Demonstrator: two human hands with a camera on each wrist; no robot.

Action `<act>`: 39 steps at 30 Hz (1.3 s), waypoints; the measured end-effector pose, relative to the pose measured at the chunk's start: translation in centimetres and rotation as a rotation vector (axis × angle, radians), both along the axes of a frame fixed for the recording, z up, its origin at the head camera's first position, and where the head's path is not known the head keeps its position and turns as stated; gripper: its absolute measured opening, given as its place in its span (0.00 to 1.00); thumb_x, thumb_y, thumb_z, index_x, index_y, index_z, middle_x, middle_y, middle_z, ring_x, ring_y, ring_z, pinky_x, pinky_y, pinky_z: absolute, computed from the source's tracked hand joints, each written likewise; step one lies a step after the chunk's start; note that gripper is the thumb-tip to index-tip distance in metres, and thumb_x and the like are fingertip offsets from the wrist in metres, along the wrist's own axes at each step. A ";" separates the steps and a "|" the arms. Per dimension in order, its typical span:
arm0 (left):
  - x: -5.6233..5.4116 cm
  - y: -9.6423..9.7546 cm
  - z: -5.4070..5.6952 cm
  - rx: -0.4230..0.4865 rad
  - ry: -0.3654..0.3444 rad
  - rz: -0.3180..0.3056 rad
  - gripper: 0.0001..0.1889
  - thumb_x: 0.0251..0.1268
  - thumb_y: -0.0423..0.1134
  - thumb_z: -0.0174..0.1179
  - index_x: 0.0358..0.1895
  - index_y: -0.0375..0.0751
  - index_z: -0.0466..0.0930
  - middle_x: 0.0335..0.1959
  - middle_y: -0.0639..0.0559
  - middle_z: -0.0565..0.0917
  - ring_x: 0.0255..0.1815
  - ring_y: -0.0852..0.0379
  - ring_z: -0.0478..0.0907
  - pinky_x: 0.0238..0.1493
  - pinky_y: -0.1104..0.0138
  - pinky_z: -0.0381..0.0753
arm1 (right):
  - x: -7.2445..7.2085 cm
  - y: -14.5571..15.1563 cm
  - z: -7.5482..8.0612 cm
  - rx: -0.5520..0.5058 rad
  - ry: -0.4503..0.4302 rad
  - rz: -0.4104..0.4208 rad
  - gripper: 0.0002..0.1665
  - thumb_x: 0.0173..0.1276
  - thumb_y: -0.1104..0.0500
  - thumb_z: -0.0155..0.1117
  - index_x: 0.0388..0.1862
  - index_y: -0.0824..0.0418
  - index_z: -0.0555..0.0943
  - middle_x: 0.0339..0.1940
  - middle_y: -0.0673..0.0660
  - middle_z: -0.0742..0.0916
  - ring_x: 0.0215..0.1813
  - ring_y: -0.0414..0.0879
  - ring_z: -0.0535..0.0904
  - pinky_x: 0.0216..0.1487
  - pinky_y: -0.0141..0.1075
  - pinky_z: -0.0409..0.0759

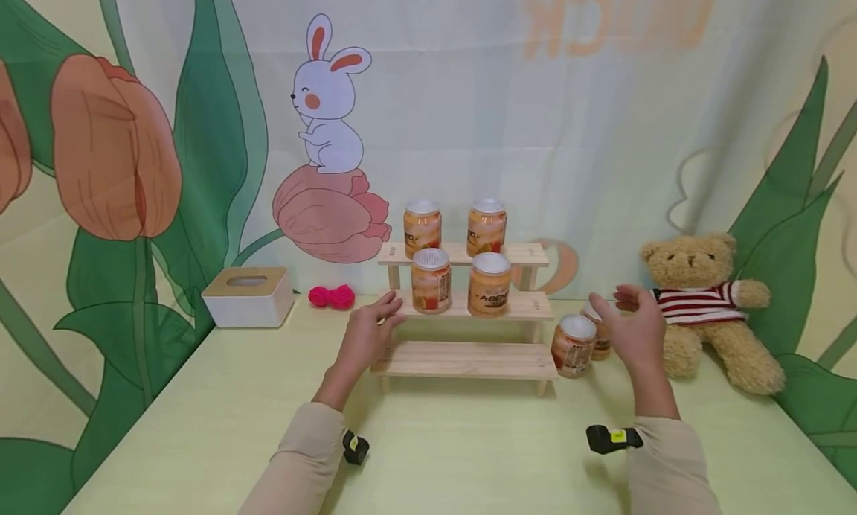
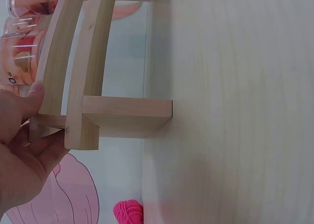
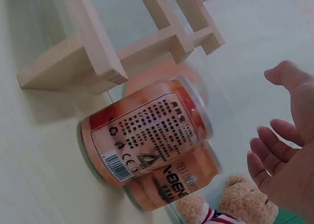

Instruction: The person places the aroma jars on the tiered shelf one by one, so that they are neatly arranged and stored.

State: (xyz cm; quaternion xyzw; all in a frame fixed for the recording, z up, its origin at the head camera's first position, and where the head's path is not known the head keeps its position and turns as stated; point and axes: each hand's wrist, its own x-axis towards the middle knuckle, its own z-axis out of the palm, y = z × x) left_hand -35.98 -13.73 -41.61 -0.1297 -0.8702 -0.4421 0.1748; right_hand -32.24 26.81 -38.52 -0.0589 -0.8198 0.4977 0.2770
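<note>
A three-step wooden display rack (image 1: 463, 359) stands on the table. Two orange jars (image 1: 422, 228) with white lids are on its top step, and two more jars (image 1: 491, 286) occupy the middle step. My left hand (image 1: 370, 327) grips the middle step's left end; in the left wrist view its thumb (image 2: 34, 99) lies along the board's edge, with the other fingers partly hidden behind the wood. Right of the rack, a front jar (image 3: 147, 131) overlaps a rear jar (image 3: 174, 180) on the table. Beside them my right hand (image 1: 636, 329) is raised, fingers spread and loosely bent, holding nothing.
A plush teddy bear (image 1: 696, 306) in a striped shirt sits to the right of my right hand. Left of the rack are a pink yarn bundle (image 1: 331, 297) and a white tissue box (image 1: 248, 306) with a wooden top. A printed curtain (image 1: 435, 113) hangs behind the table.
</note>
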 end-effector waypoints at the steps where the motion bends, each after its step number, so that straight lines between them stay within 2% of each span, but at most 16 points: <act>1: 0.0 0.0 0.0 -0.001 0.003 0.001 0.20 0.68 0.39 0.64 0.61 0.36 0.80 0.66 0.45 0.76 0.66 0.48 0.74 0.58 0.59 0.78 | 0.0 0.1 -0.1 -0.009 -0.002 -0.006 0.38 0.69 0.43 0.67 0.66 0.68 0.72 0.59 0.66 0.78 0.61 0.58 0.74 0.54 0.44 0.72; 6: 0.0 -0.1 0.0 -0.005 0.017 -0.006 0.20 0.68 0.39 0.64 0.60 0.35 0.80 0.66 0.44 0.76 0.66 0.47 0.74 0.59 0.58 0.78 | -0.6 0.9 -1.0 -0.021 -0.029 -0.030 0.37 0.71 0.44 0.64 0.67 0.69 0.71 0.60 0.67 0.77 0.62 0.60 0.72 0.56 0.49 0.73; 12: 0.1 0.0 0.2 0.001 0.000 -0.010 0.20 0.68 0.39 0.64 0.61 0.36 0.80 0.67 0.43 0.75 0.66 0.47 0.74 0.59 0.58 0.77 | -1.1 1.7 -2.4 -0.011 -0.061 -0.050 0.36 0.72 0.48 0.63 0.68 0.71 0.70 0.63 0.70 0.76 0.65 0.62 0.70 0.63 0.55 0.70; 20: 0.2 -0.1 0.3 0.003 -0.002 -0.013 0.20 0.68 0.39 0.63 0.61 0.36 0.80 0.67 0.43 0.75 0.67 0.47 0.73 0.60 0.58 0.76 | -1.7 2.4 -3.6 0.011 -0.091 0.034 0.38 0.71 0.52 0.65 0.72 0.72 0.66 0.68 0.72 0.73 0.70 0.64 0.65 0.66 0.57 0.67; 24: 0.1 -0.1 0.2 0.007 -0.013 -0.007 0.20 0.68 0.38 0.63 0.62 0.37 0.80 0.67 0.45 0.75 0.67 0.48 0.73 0.60 0.58 0.76 | -2.0 2.6 -4.1 0.042 -0.076 0.037 0.37 0.72 0.55 0.65 0.71 0.74 0.66 0.68 0.73 0.73 0.70 0.66 0.65 0.67 0.58 0.67; 33: 0.1 0.1 0.1 0.021 0.001 -0.018 0.20 0.68 0.38 0.64 0.61 0.36 0.80 0.66 0.44 0.76 0.66 0.48 0.74 0.60 0.57 0.77 | -2.9 3.3 -4.7 0.072 -0.127 0.048 0.42 0.75 0.48 0.61 0.75 0.72 0.61 0.73 0.73 0.68 0.74 0.67 0.61 0.71 0.59 0.63; 39: 0.2 -0.1 0.2 0.009 -0.009 -0.001 0.20 0.68 0.39 0.64 0.61 0.37 0.80 0.67 0.46 0.76 0.66 0.49 0.74 0.61 0.58 0.76 | -3.5 3.3 -4.9 0.057 -0.132 0.039 0.49 0.69 0.43 0.68 0.75 0.71 0.61 0.73 0.72 0.67 0.74 0.66 0.61 0.71 0.59 0.63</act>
